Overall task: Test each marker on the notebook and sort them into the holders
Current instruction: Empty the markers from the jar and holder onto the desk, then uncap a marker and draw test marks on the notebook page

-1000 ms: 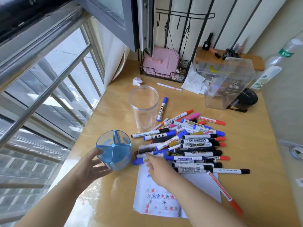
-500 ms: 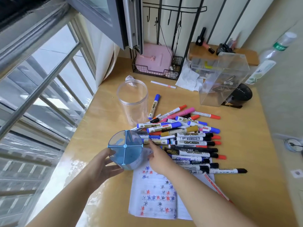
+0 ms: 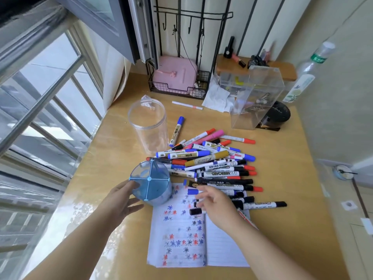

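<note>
A blue round holder [image 3: 150, 182] with four compartments stands at the notebook's far left corner. My left hand [image 3: 121, 201] rests against its left side, thumb near the rim and fingers fairly straight. The open lined notebook [image 3: 222, 245] shows rows of red, blue and black scribbles. A pile of several markers [image 3: 218, 168] with red, blue, black, pink and gold caps lies beyond it. My right hand [image 3: 216, 205] hovers over the pile's near edge with its fingers spread, just above a black-capped marker [image 3: 194, 211]. An empty clear cylinder holder [image 3: 148, 126] stands farther back.
One blue marker [image 3: 177, 131] lies beside the clear cylinder, and a thin white pen [image 3: 186, 105] lies behind it. At the back are a clear acrylic box [image 3: 256, 98], a black round object [image 3: 278, 116], a pink case in a wire basket [image 3: 173, 77] and a plastic bottle [image 3: 306, 73]. Window bars run along the left.
My left hand has slid the blue holder to the right, up to the notebook's corner. My right hand has drawn back from the pile's left end to its near edge.
</note>
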Demonstrator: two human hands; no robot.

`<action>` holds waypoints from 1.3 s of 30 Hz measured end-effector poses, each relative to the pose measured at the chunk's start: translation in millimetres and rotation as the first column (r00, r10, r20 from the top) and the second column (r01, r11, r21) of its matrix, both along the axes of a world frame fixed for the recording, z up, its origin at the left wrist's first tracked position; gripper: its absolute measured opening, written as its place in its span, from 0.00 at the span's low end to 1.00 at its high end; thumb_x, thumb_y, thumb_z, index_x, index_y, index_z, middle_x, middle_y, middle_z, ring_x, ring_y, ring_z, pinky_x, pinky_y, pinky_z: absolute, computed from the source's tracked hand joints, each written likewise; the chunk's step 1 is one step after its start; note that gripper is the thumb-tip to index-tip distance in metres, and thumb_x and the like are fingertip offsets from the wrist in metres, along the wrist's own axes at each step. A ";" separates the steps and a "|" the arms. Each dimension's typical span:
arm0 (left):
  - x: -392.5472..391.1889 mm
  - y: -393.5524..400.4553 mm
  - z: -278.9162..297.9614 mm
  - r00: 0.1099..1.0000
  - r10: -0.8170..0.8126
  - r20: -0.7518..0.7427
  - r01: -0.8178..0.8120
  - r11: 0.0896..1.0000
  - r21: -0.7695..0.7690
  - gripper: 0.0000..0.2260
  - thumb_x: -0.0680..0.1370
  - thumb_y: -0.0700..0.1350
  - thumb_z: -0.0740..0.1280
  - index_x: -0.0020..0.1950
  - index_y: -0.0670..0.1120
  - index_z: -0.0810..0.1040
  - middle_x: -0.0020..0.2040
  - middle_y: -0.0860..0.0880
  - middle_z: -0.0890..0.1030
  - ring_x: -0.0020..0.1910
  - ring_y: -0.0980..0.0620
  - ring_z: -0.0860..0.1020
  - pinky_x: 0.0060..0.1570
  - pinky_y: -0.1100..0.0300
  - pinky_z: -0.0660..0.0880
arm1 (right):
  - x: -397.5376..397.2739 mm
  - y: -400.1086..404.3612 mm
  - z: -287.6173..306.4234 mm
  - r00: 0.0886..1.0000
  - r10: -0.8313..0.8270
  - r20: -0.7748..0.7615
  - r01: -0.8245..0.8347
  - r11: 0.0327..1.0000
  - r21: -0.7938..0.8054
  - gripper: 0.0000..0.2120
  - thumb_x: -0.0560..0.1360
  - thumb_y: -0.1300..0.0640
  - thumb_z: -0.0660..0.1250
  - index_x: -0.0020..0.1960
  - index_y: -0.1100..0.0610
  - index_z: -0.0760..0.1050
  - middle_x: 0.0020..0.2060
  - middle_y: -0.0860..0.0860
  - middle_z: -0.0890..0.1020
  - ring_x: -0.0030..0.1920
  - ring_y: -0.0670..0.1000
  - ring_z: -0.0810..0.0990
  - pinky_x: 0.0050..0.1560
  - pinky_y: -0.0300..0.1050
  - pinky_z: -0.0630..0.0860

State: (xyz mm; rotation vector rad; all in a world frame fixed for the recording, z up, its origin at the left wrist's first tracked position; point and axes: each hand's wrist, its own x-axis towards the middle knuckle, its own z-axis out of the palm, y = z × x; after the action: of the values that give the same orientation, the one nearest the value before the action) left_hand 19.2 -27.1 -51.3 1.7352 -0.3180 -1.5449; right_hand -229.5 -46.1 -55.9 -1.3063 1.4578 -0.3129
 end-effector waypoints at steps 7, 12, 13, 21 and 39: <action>-21.4 19.5 31.1 0.626 -0.005 0.780 0.289 0.930 -0.226 0.19 0.72 0.45 0.67 0.62 0.45 0.72 0.54 0.50 0.73 0.46 0.51 0.74 0.40 0.59 0.69 | -29.6 3.7 1.7 0.998 -0.026 -0.049 0.022 0.997 -0.074 0.14 0.79 0.66 0.57 0.59 0.54 0.74 0.46 0.45 0.80 0.47 0.55 0.81 0.37 0.38 0.72; -56.2 29.0 49.4 0.337 -0.043 0.940 0.772 0.584 -0.250 0.10 0.73 0.49 0.60 0.49 0.46 0.74 0.39 0.51 0.77 0.37 0.50 0.77 0.34 0.59 0.73 | -56.1 5.9 4.7 0.981 -0.033 -0.190 -0.013 0.971 -0.238 0.11 0.77 0.64 0.61 0.55 0.54 0.77 0.42 0.47 0.80 0.41 0.46 0.78 0.42 0.33 0.71; -64.6 30.4 45.5 0.289 -0.074 0.954 0.841 0.497 -0.216 0.10 0.73 0.50 0.58 0.48 0.48 0.73 0.38 0.52 0.78 0.35 0.51 0.77 0.32 0.61 0.73 | -62.7 7.3 5.3 0.973 -0.042 -0.229 -0.025 0.959 -0.281 0.09 0.76 0.64 0.62 0.53 0.55 0.78 0.40 0.46 0.79 0.38 0.44 0.76 0.39 0.31 0.69; -106.5 38.6 2.2 0.250 -0.198 0.948 0.924 0.340 -0.172 0.08 0.72 0.50 0.58 0.49 0.52 0.69 0.38 0.55 0.78 0.32 0.57 0.76 0.25 0.67 0.69 | -129.0 39.9 -16.3 0.786 -0.009 -0.618 -0.170 0.958 -0.231 0.06 0.73 0.53 0.68 0.42 0.54 0.72 0.38 0.45 0.73 0.40 0.50 0.75 0.41 0.47 0.73; -134.2 35.8 -39.6 0.512 -0.243 0.824 0.845 0.317 -0.432 0.08 0.73 0.62 0.62 0.49 0.61 0.71 0.41 0.66 0.77 0.29 0.59 0.73 0.30 0.71 0.67 | -95.6 14.7 1.5 0.915 -0.116 0.386 0.208 0.956 -0.206 0.04 0.65 0.66 0.72 0.34 0.61 0.78 0.27 0.59 0.77 0.22 0.49 0.73 0.23 0.37 0.71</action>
State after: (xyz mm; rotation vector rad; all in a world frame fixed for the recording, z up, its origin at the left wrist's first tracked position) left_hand -115.0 8.6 -90.9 1.2633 -1.9512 -0.8093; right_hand -325.1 -31.5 -54.4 -1.2351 1.2300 -0.8288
